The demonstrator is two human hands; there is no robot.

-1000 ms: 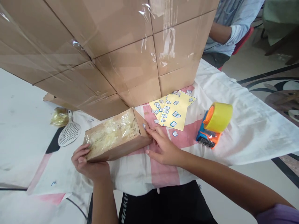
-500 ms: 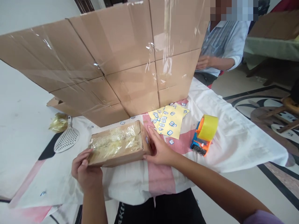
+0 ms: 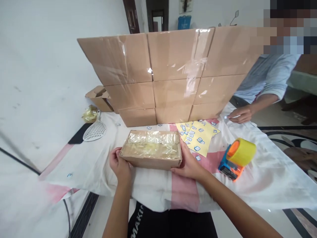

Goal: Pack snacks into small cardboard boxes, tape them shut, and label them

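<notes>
Between my two hands is a small cardboard box (image 3: 153,148), its top covered with clear, yellowish packing tape. My left hand (image 3: 120,165) grips the box's left end, fingers curled round the corner. At the opposite end, my right hand (image 3: 189,162) presses its fingers along the side, the thumb at the lower front corner. To the right of the box lies a tape dispenser (image 3: 235,160) in blue and orange with a yellow roll. Yellow sticker sheets (image 3: 198,135) with small blue-edged stickers lie just behind my right hand.
A wall of stacked, taped cardboard boxes (image 3: 173,76) stands behind the small box. A white slotted skimmer (image 3: 95,130), crumpled tape (image 3: 89,114) and an open carton (image 3: 100,97) are at the left. At the right, a co-worker's hand (image 3: 240,114) holds a small white piece over the cloth (image 3: 267,178).
My view has swung left, so things appear further right. The small box now lies straighter across, still in both hands. The co-worker's hand has come forward past the stacked boxes' edge.
</notes>
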